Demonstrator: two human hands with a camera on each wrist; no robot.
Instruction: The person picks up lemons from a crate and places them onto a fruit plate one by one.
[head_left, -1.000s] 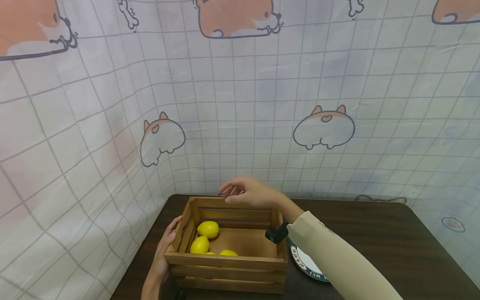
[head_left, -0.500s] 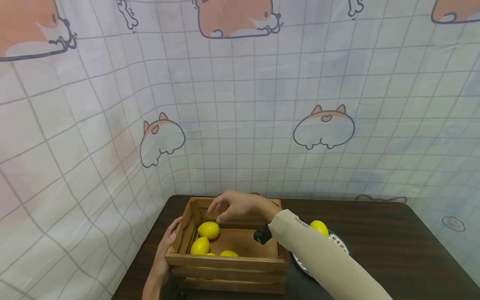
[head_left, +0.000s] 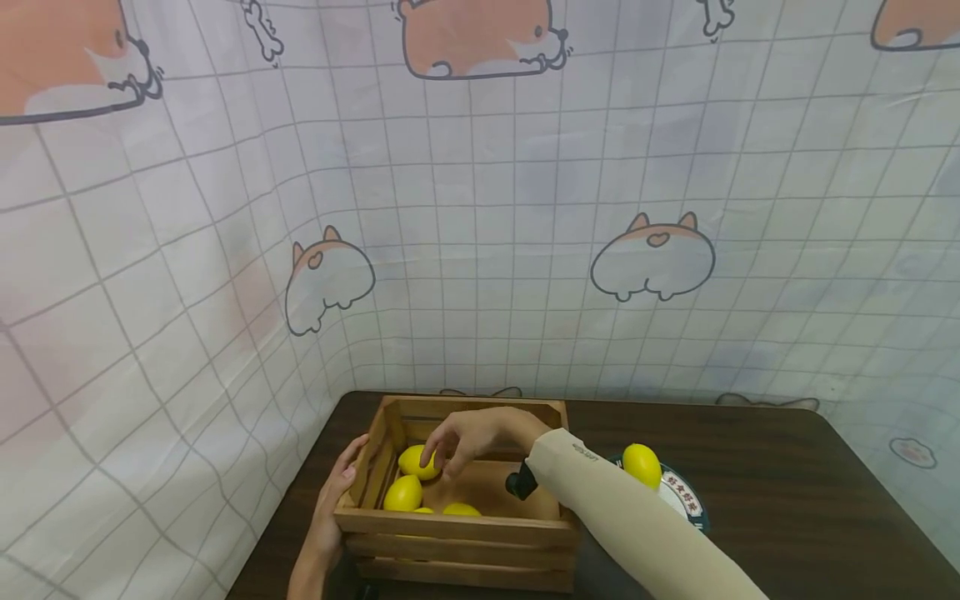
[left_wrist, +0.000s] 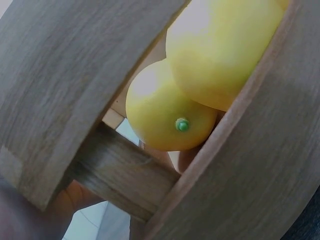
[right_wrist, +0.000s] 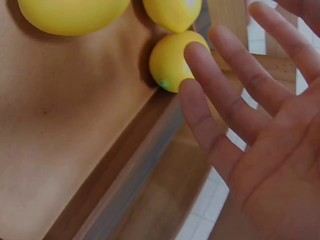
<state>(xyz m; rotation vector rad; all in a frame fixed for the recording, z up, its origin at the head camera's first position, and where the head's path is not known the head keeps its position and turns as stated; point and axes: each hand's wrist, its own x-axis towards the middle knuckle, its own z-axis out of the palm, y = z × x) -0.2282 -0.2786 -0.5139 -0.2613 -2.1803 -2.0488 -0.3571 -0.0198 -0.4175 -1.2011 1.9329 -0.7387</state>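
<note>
A slatted wooden crate (head_left: 457, 550) stands on the dark table, with several yellow lemons (head_left: 403, 493) gathered in its left part. My left hand (head_left: 327, 500) holds the crate's left side, fingertips at the upper rim. Lemons (left_wrist: 170, 107) show between the slats in the left wrist view. Inside the crate, my right hand (head_left: 468, 437) reaches down with fingers spread and pointing toward the far-left lemon (head_left: 414, 463), which it partly covers in the head view. The right wrist view shows the bare palm and loosely bent fingers (right_wrist: 225, 105), overlapping one lemon (right_wrist: 172, 62).
Right of the crate a plate (head_left: 693, 504) with a dark patterned rim bears one lemon (head_left: 641, 465); my right forearm covers part of it. Behind the table (head_left: 787, 483) hangs a gridded cloth (head_left: 480, 317) with cartoon dogs, which also runs along the left side.
My right hand has come down from above the crate's back rim into the crate, toward the lemons. As the forearm shifted, the lemon on the plate came into view. The left hand stays put.
</note>
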